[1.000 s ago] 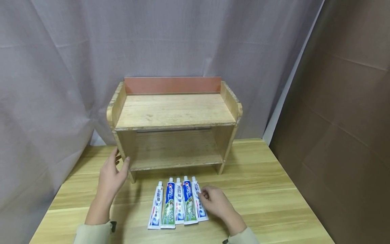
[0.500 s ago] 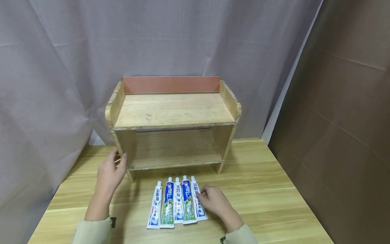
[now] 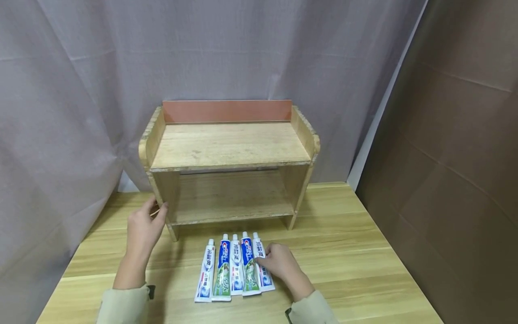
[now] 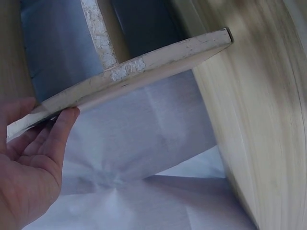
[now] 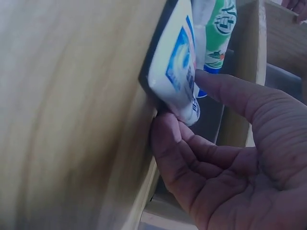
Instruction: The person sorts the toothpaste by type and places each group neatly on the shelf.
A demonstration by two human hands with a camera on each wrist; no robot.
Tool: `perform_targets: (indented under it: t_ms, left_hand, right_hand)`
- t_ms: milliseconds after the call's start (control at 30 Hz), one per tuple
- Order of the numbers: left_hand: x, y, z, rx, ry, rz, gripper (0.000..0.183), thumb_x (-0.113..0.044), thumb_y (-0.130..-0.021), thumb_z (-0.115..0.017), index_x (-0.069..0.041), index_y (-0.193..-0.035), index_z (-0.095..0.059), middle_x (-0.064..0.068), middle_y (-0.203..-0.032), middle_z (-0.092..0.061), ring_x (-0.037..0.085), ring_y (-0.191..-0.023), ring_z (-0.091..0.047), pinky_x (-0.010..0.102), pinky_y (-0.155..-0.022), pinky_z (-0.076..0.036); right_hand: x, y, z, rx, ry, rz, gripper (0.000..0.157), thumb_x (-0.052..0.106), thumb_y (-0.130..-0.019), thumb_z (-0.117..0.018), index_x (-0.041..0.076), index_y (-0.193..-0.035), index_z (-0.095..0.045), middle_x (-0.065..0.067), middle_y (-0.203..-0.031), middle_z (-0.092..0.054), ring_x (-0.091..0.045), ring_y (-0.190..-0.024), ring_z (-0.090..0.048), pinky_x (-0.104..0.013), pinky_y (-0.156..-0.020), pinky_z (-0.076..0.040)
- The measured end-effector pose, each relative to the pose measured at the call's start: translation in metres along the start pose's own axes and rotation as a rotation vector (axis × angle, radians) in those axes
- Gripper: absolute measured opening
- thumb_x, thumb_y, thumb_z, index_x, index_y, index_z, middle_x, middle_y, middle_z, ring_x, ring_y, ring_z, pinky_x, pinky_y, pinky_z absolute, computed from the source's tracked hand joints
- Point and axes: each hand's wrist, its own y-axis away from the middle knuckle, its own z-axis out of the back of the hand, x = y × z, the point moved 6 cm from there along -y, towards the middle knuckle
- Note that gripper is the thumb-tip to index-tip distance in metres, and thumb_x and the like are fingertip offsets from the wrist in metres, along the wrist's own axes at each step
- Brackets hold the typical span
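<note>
A small two-tier wooden shelf [image 3: 230, 146] stands on the table, with a reddish-brown strip along its back. My left hand [image 3: 143, 229] grips the front edge of the shelf's left side panel [image 4: 163, 57], thumb on the inner face and fingers on the outer. Several toothpaste tubes lie side by side in front of the shelf, caps toward it. They alternate between white-and-blue and blue-and-green. My right hand [image 3: 281, 265] pinches the rightmost white tube [image 5: 177, 62], thumb across its top and fingertips low at its right edge. A blue-and-green tube [image 3: 250, 270] lies just left of the thumb.
The table [image 3: 356, 270] has a light wood-grain top. A grey curtain [image 3: 222, 49] hangs behind the shelf. To the right rises a brown fabric-like wall [image 3: 445, 135].
My left thumb has come in against the shelf's side panel. My right hand has moved slightly left, its thumb now reaching over the rightmost tube. The tubes keep their row.
</note>
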Motion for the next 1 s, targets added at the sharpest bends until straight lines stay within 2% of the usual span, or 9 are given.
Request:
perform_targets:
  t_ms: [300,500,733,867,1000]
  left_hand:
    - [0.002,0.0,0.001,0.002,-0.015,0.029,0.027,-0.014,-0.097,-0.063,0.0,-0.12,-0.068,0.023,-0.112,-0.071,0.04,-0.1,-0.072,0.044,-0.083,-0.061]
    - [0.001,0.0,0.003,-0.011,-0.008,0.019,0.027,-0.012,-0.096,-0.063,0.001,-0.119,-0.069,0.024,-0.111,-0.072,0.041,-0.098,-0.072,0.046,-0.083,-0.061]
    - [0.004,0.003,0.003,-0.023,-0.027,-0.003,0.02,-0.013,-0.096,-0.064,-0.001,-0.11,-0.071,0.022,-0.105,-0.074,0.039,-0.094,-0.073,0.048,-0.08,-0.062]
    - [0.005,0.003,0.003,-0.028,-0.028,0.001,0.018,-0.016,-0.096,-0.065,-0.003,-0.107,-0.071,0.021,-0.104,-0.074,0.038,-0.094,-0.073,0.048,-0.08,-0.062]
    - [0.005,0.002,0.001,-0.012,-0.03,0.026,0.024,-0.02,-0.097,-0.064,-0.004,-0.113,-0.071,0.02,-0.108,-0.074,0.037,-0.097,-0.073,0.047,-0.083,-0.062]
  right_hand:
    - [0.0,-0.005,-0.005,-0.011,0.009,-0.021,0.031,0.03,-0.079,-0.081,0.008,-0.078,-0.06,0.002,-0.061,-0.057,-0.011,-0.05,-0.051,-0.025,-0.043,-0.046]
    - [0.002,-0.006,-0.009,-0.032,0.024,-0.025,0.029,0.027,-0.078,-0.08,0.008,-0.073,-0.058,0.0,-0.061,-0.055,-0.012,-0.05,-0.05,-0.023,-0.041,-0.044]
    - [0.004,-0.006,-0.014,-0.031,0.07,0.009,0.028,0.024,-0.078,-0.079,0.01,-0.066,-0.058,0.001,-0.059,-0.053,-0.012,-0.049,-0.048,-0.024,-0.043,-0.043]
    - [0.002,-0.005,-0.015,-0.006,0.049,-0.011,0.03,0.025,-0.081,-0.079,0.011,-0.065,-0.058,0.002,-0.058,-0.052,-0.011,-0.049,-0.047,-0.024,-0.042,-0.043]
    - [0.0,-0.005,-0.013,0.0,0.018,-0.028,0.036,0.026,-0.082,-0.079,0.014,-0.061,-0.053,0.004,-0.054,-0.048,-0.009,-0.046,-0.043,-0.022,-0.04,-0.039]
